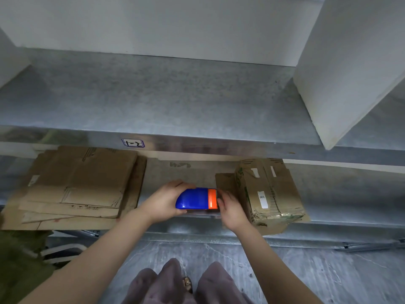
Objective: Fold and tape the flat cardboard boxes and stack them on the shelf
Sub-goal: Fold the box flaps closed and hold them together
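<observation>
A blue and orange tape dispenser (197,198) is at the middle of the lower shelf (341,194). My left hand (165,201) grips its blue body from the left. My right hand (230,210) has curled fingers at its orange end, where the tape comes out; whether it pinches tape is hidden. A stack of flat cardboard boxes (76,187) lies on the shelf to the left. To the right stands a folded, taped cardboard box (269,191), on a flat cardboard sheet (225,182).
An upper metal shelf (164,102) with a label (133,143) on its front edge juts out above the hands. White panels (350,62) stand on it at the right. Grey floor (306,270) and my legs are below, green cloth (19,260) at the lower left.
</observation>
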Available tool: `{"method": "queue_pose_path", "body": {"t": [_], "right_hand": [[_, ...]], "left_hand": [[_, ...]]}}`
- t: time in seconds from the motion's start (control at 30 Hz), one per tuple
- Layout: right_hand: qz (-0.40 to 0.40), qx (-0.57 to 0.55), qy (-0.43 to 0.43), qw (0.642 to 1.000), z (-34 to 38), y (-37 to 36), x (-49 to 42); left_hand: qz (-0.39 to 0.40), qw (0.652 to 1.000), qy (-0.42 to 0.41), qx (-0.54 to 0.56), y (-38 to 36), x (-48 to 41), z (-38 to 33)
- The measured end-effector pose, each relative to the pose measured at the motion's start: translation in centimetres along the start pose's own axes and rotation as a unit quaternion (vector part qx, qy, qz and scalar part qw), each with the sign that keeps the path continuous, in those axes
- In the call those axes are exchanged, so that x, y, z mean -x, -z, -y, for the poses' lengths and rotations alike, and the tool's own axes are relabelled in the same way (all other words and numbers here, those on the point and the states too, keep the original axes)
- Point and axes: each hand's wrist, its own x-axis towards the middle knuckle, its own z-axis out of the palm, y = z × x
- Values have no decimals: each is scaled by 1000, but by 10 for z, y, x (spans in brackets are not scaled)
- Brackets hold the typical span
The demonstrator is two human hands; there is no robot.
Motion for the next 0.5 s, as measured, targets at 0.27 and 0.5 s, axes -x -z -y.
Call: {"method": "queue_pose_path", "body": {"t": [0.27,0.5], "right_hand": [[23,-7,-1,1000,-5,3,-3],[28,49,30,998,-8,0,-11]], "left_hand": [[4,1000,-10,-18,-3,6,-4],[-21,997,55,-40,32,32,28]]}}
